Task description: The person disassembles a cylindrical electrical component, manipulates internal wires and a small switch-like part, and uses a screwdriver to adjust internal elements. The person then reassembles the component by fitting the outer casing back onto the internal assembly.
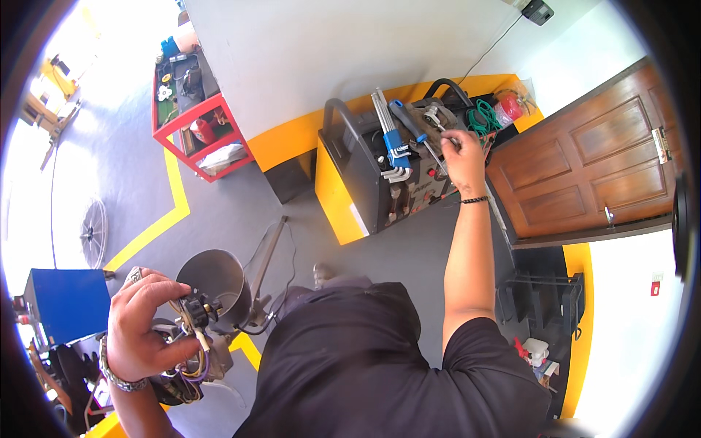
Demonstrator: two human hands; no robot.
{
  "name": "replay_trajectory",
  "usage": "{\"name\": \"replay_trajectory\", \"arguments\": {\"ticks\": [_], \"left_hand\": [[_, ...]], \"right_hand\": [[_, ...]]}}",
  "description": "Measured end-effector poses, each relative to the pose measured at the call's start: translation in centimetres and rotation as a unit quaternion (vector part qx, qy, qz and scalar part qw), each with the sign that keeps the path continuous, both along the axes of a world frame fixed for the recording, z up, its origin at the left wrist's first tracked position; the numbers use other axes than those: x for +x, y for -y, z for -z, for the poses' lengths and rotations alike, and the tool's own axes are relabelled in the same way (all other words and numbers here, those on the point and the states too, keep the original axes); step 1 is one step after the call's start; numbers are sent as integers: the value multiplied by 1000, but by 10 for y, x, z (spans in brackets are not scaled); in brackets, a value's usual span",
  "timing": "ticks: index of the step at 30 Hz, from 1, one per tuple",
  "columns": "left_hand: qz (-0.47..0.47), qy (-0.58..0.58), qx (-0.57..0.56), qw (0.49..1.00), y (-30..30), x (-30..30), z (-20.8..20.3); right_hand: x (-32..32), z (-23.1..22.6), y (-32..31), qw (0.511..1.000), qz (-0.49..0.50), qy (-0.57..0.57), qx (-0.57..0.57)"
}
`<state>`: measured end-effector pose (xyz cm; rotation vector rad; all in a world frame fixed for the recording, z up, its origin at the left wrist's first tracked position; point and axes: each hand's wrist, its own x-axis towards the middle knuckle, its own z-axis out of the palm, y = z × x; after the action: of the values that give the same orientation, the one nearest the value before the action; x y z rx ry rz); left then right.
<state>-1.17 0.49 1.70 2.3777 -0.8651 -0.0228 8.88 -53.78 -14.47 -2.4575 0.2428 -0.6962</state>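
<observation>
One bare left hand (148, 321) curled round a black wired fitting (196, 309), open grey metal cylinder (219, 281) to its right; one bare right hand (463, 153), fingertips narrowed at a slim silver metal tool (437, 120), grip unclear, blue-and-black-handled screwdriver (410, 124) to its left: seemingly tool-handling, calling for a sure pinch.

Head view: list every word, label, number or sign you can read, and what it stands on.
No text is clear enough to quote.
Black-and-yellow machine: pale front lettering, too blurred.
Blue hex key holder: pale marks, too small to read.
Red wall plate: any writing is too small to read.
</observation>
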Motion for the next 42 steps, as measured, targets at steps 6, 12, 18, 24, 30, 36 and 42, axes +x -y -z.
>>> {"name": "replay_trajectory", "arguments": {"ticks": [6, 12, 18, 24, 30, 36, 42], "left_hand": [[-1, -9, -2, 1000, 0, 1, 1], [4, -6, 17, 1000, -2, 2, 3], [-5, -4, 18, 1000, -2, -3, 2], [29, -22, -14, 999, 1, -4, 0], [68, 42, -24, 996, 13, -12, -8], [109, 92, -24, 990, 17, -15, 2], [109, 108, -6, 988, 16, -16, 11]], "right_hand": [[-6, -31, 12, 977, -124, 36, 169], [58, -15, 12, 988, -76, 12, -130], [70, -11, -5, 990, -98, -58, -81], [47, -9, 24, 984, -88, 70, -135], [-61, -45, -120, 880, -340, -23, 331], [-125, -45, -270, 623, -530, -202, 538], [-129, -66, -310, 507, -387, -400, 658]]}}
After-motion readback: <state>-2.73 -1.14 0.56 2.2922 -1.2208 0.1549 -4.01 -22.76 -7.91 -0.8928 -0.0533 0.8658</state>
